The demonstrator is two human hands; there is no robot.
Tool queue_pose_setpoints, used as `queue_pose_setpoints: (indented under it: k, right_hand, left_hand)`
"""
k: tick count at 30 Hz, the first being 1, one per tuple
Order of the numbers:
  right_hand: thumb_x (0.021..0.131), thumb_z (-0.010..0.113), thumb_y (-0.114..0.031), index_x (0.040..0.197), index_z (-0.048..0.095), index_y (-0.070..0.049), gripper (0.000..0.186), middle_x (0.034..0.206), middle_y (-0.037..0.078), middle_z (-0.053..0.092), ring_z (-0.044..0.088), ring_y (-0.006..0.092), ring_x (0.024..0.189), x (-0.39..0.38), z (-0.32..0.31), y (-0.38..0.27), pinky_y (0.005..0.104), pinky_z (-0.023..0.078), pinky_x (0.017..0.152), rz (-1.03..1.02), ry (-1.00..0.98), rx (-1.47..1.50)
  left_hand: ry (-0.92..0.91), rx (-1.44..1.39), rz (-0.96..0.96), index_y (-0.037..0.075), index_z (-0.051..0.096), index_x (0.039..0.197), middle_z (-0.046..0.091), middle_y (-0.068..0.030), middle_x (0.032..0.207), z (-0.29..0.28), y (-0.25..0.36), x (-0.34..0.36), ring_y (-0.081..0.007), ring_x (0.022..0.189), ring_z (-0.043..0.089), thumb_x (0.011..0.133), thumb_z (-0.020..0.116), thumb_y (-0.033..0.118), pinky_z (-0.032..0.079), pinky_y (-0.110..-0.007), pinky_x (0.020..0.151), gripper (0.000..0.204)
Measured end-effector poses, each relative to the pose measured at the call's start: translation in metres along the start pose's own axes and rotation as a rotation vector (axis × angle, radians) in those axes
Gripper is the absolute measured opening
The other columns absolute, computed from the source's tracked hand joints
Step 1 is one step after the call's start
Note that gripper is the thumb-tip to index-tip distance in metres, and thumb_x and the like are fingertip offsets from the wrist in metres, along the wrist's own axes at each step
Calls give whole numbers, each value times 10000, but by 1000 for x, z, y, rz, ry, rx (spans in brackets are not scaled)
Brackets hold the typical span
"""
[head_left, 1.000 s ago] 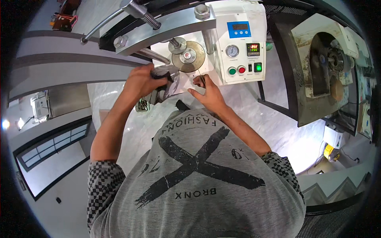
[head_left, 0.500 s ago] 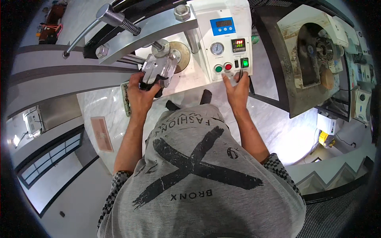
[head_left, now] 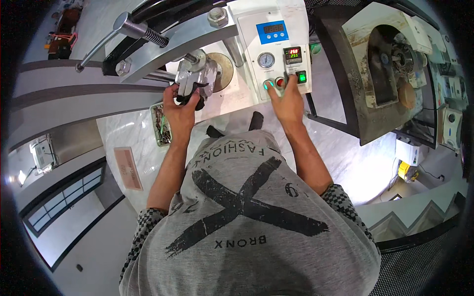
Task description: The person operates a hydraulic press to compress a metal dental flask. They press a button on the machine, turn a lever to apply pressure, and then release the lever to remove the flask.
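Note:
My left hand (head_left: 180,116) is closed on the black grip of a silver metal clamp (head_left: 189,79). The clamp sits under the press's screw, beside a round tan plate (head_left: 223,70). At the white control panel (head_left: 248,30) my right hand (head_left: 290,107) has its fingers apart and holds nothing. Its thumb is on the green push button (head_left: 268,85), which glows. The other fingertips reach up beside the red button (head_left: 280,82), near the lit green rocker switch (head_left: 302,77). Part of the grip is hidden by my left fingers.
Over the clamp spans a thick metal crossbar (head_left: 182,46), with a screw handle (head_left: 129,24) at its left. A small tray of metal pieces (head_left: 160,126) lies by my left wrist. To the right, a worn white machine (head_left: 355,29) stands on a dark bench (head_left: 345,91).
My right hand has moved left and up to the panel's buttons, and the green button now glows. My left hand stays on the clamp. More of the tray shows.

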State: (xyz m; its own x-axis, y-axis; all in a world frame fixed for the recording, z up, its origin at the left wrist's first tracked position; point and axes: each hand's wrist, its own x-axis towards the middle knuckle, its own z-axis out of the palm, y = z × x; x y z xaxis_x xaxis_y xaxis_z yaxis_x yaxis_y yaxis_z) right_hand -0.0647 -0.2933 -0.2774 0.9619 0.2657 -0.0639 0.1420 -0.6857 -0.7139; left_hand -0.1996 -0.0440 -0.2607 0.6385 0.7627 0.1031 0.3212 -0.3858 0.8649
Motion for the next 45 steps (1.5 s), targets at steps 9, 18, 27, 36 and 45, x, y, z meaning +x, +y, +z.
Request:
queue_pose_setpoints:
  k: [9, 18, 27, 36, 45]
  right_hand:
    - [1011, 489, -209, 1096, 584, 57, 295, 1010, 315, 660, 669, 496, 913, -4, 67, -33, 558, 545, 808, -243, -324, 27]
    - [1012, 549, -138, 1053, 510, 58, 204, 855, 316, 675, 644, 554, 806, -1, 78, -31, 607, 503, 707, -180, -357, 126]
    - [1016, 540, -165, 1063, 536, 39, 210, 959, 327, 655, 656, 521, 872, 2, 85, -20, 599, 513, 759, -268, -390, 29]
    - [1016, 568, -201, 972, 594, 71, 276, 840, 326, 664, 655, 511, 796, 4, 78, -20, 589, 503, 723, -317, -295, 33]
    - [1064, 462, -295, 1056, 570, 61, 371, 836, 317, 686, 666, 517, 799, 1, 69, -24, 615, 504, 737, -178, -372, -42]
  left_hand:
    - [115, -36, -38, -11, 548, 1053, 623, -111, 1000, 19, -10, -5, -194, 914, 589, 797, 853, 138, 480, -323, 854, 425]
    - [28, 467, 67, -80, 566, 989, 634, -291, 961, 9, 4, -13, -438, 901, 634, 843, 792, 350, 504, -490, 783, 507]
    - [-102, 1066, 695, 289, 712, 906, 597, -141, 795, -4, -1, -3, -311, 589, 664, 824, 744, 296, 496, -403, 471, 88]
    - [87, 153, -61, -3, 697, 987, 731, -197, 870, 19, 10, -9, -316, 787, 718, 767, 809, 314, 548, -394, 741, 402]
    - [215, 238, 64, -49, 693, 1111, 740, -237, 973, 22, 20, 2, -360, 877, 711, 735, 818, 350, 539, -418, 822, 562]
